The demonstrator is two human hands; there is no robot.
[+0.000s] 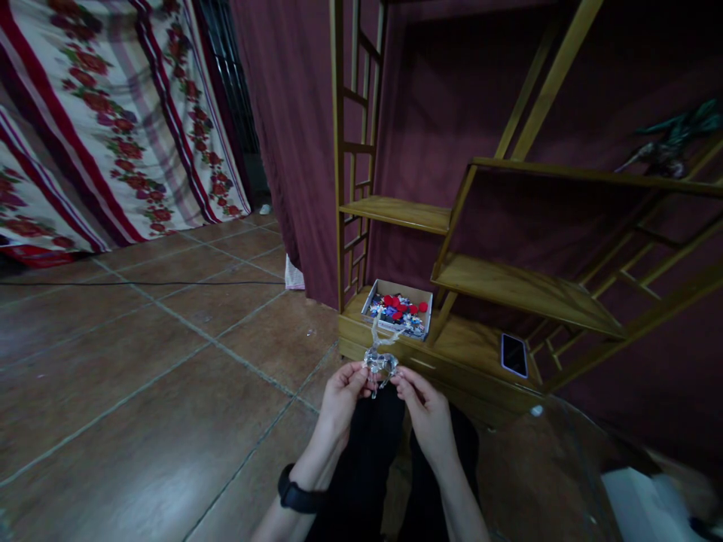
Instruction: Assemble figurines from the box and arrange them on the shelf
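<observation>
A person pinches a clear figurine (382, 363), shaped like an antlered deer, between both bare hands in front of a wooden shelf unit (401, 211). The left hand (340, 395) has thumb and fingers closed in a narrow grip on one side of the piece; the right hand (426, 410) nips the opposite side just as narrowly. The figurine is held up off every surface, above the person's dark trousers (376, 444), its antlers pointing toward the shelves and its legs hanging below the fingertips. A black band (299, 491) circles the left wrist.

Just beyond the figurine, on the unit's low base, sits a shallow box (405, 288) filled with small mixed-colour pieces (415, 325), with red discs (423, 307) on top. Any print on the box's front is too small to read. To its right on the same base lies a phone (514, 355), dark screen up, in a pale purple case. A dark green statue (675, 139) stands on an upper shelf at far right, its details lost in shadow.

Maroon drapery (282, 150) hangs behind the unit. At left, a striped, rose-patterned cloth (129, 113) falls to brown floor tiles (169, 361), which a thin black cable (169, 284) crosses.
</observation>
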